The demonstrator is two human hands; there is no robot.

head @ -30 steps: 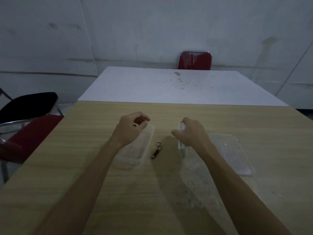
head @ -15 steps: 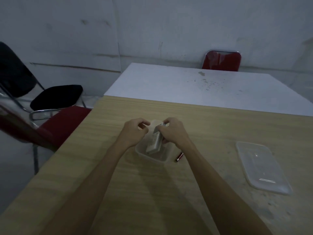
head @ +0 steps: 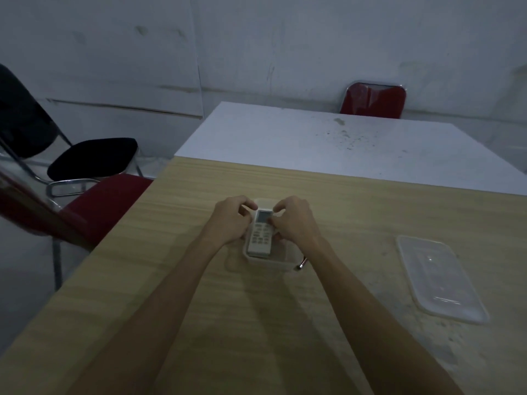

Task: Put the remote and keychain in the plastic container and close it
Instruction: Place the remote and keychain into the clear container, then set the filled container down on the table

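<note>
A white remote [head: 261,234] with a small screen and grey buttons lies face up inside the clear plastic container [head: 271,263] on the wooden table. My left hand [head: 231,219] grips the container's left rim near its far end. The remote's right side is pinched by my right hand [head: 295,220]. Only the end of the dark red keychain [head: 302,263] shows, on the table by the container's right near corner, under my right forearm. The clear lid [head: 436,277] lies flat, far to the right.
A white table [head: 342,143] butts against the wooden table [head: 199,309] at the back. A red chair [head: 373,99] stands behind it. A black chair [head: 91,158] and a red chair [head: 105,201] stand at the left edge.
My right hand carried the remote from the table into the container and laid it flat, face up. My left hand stayed on the container. The view shifted left.
</note>
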